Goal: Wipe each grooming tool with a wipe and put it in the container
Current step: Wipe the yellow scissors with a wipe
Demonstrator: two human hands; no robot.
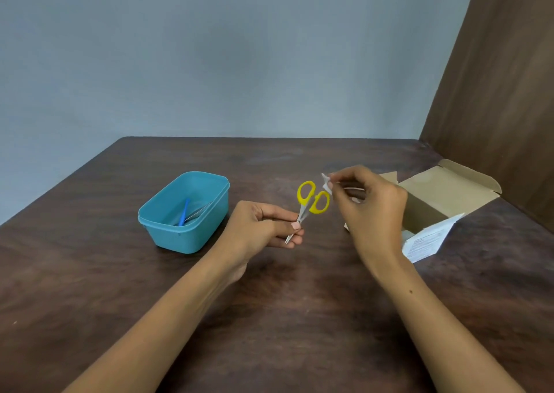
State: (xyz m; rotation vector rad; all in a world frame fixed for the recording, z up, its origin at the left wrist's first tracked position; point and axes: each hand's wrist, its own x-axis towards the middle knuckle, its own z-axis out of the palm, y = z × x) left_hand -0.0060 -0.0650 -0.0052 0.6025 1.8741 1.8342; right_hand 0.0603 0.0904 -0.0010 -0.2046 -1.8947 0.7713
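- Dark wood-grain table (269, 317) against a plain grey-blue wall (209, 62), brown panel (494, 92) rising at the right.
- Left hand (263, 227) pinching the blades of small yellow-handled scissors (310, 202), held above the table, handles tilted up and away, blade tips just showing below the thumb.
- Right hand (371, 209) raised beside the handles, fingertips curled round a small white wipe (326, 182) (mostly hidden by the fingers; whether touching the nearer handle loop, hard to tell).
- Teal plastic container (184, 212) standing left of the left hand, holding a blue-handled tool (183, 212) and thin metal pieces beside it, too small to name.
- Open cardboard box (443, 194) behind the right hand, partly covered by it, contents not visible.
- White printed paper packet (428, 239) leaning at the front of the box, print unreadable.
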